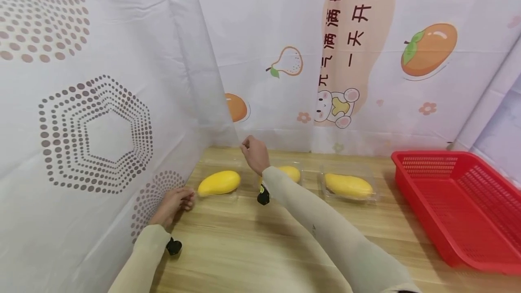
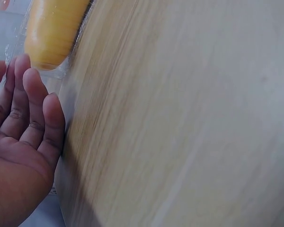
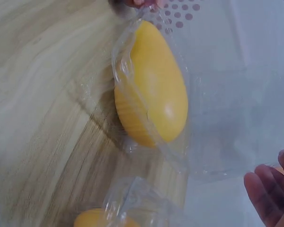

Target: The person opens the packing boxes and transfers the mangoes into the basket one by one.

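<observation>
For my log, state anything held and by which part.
It cannot be told: left hand by the left box, right hand by its lid; neither grip shows clearly.

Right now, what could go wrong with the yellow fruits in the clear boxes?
The left yellow fruit sits in a clear box whose lid looks open. The right grip is close to that lid, so a hard bump might tip the box and let the fruit roll out. Also, the right sleeve partly covers the middle yellow fruit in the head view, so the arm could accidentally knock it.
</observation>
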### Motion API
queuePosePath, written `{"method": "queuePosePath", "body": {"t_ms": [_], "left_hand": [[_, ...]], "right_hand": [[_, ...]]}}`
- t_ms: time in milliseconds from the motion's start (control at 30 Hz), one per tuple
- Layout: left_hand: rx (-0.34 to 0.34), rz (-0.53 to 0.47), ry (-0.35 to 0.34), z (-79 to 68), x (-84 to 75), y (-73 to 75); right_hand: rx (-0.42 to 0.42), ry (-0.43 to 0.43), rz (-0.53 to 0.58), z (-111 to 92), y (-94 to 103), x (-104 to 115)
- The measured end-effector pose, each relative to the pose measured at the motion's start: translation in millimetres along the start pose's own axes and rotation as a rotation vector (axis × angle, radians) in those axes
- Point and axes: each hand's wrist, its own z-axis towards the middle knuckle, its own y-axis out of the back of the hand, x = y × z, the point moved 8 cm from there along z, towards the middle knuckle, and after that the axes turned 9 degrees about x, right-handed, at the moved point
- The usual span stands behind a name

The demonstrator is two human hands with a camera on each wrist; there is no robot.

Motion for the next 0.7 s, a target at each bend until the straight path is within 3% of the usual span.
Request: {"method": "queuePosePath", "body": {"t_ms": [233,433,700], "left_hand": [[0.007,-0.008,-0.001,0.8,1.8,0.3],[0.023,-0.010,0.015,0.5,0.1,0.2],[0.035,0.001,0.000,-3.2,-0.3,1.0]], "right_hand": [[0.030,-0.083,0.006,3,-7.8,-18],[0.104,-0.122,-0.117,2,-14.8,-22],[0.135,-0.216,-0.239,-2,-27.5,-30]]}}
